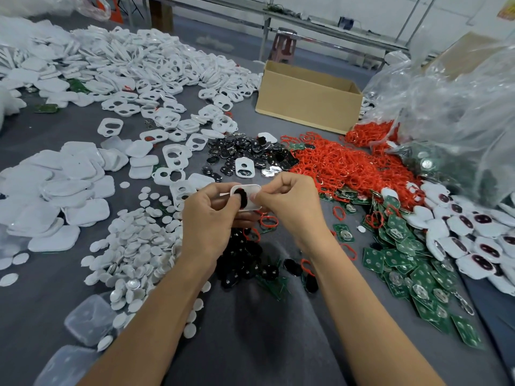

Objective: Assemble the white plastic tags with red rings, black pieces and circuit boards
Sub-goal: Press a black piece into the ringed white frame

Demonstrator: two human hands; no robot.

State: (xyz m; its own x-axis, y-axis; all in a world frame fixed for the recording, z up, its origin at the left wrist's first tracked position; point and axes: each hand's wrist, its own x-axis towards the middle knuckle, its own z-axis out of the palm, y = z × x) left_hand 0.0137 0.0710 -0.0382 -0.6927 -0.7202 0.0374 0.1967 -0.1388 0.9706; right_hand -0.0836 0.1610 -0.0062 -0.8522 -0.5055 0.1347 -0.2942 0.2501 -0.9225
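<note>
While both hands pinch white tag (250, 190), black piece (242, 196) sits between thumbs.

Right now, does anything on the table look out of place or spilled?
Heaps are mostly sorted, with strays: a white tag lies among the black pieces, and a green board sits alone by the white heap, far left. Nothing looks damaged.

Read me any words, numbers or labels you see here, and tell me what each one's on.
No text can be read.
On the green circuit boards: pale markings, too small and blurred.
On the yellow sheet, top right corner: blurred.
On the cardboard box: no print shows.
On the white tag pinched by the left hand and right hand: no text shows.
</note>
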